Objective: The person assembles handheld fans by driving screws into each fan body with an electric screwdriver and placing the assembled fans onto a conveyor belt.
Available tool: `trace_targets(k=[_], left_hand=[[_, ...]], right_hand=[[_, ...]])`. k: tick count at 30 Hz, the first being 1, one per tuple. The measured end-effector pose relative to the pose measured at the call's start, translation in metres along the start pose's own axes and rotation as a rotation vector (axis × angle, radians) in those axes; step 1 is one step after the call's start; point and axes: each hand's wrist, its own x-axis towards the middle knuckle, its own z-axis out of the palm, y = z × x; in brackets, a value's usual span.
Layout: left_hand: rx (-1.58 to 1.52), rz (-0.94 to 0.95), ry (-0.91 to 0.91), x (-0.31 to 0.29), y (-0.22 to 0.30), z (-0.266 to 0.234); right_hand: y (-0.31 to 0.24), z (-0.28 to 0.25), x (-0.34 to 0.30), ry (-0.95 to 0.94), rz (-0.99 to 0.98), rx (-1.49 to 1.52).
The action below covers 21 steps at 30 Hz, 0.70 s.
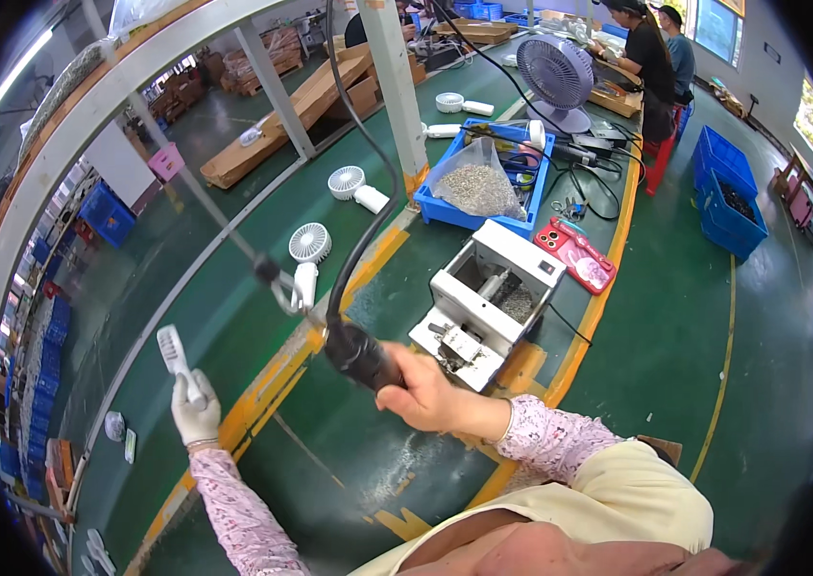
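Observation:
My left hand, in a white glove, is closed round the handle of a small white handheld fan, whose slotted head points up and away. In my bare right hand is a black electric screwdriver, gripped round its body with the cord rising from it. Its tip is hidden by the hand. Two more white handheld fans lie on the green bench beyond the screwdriver. Right of my right hand stands a white screw feeder with small screws inside.
Behind the feeder, a blue tray holds a clear bag of screws. A red phone lies beside the feeder. A grey desk fan stands farther back. A metal post rises from the bench. Co-workers sit at the far right.

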Motion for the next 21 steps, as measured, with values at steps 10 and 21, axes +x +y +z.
trace_targets(k=[10,21], left_hand=[[-0.663,-0.821,-0.356,-0.220,-0.054,0.185],[-0.330,-0.932,-0.169,-0.273,-0.076,0.233]], right_hand=[[-0.025,-0.041,0.040,0.257,-0.218,-0.296],[-0.013,-0.008,0.012,0.209,-0.017,0.357]])
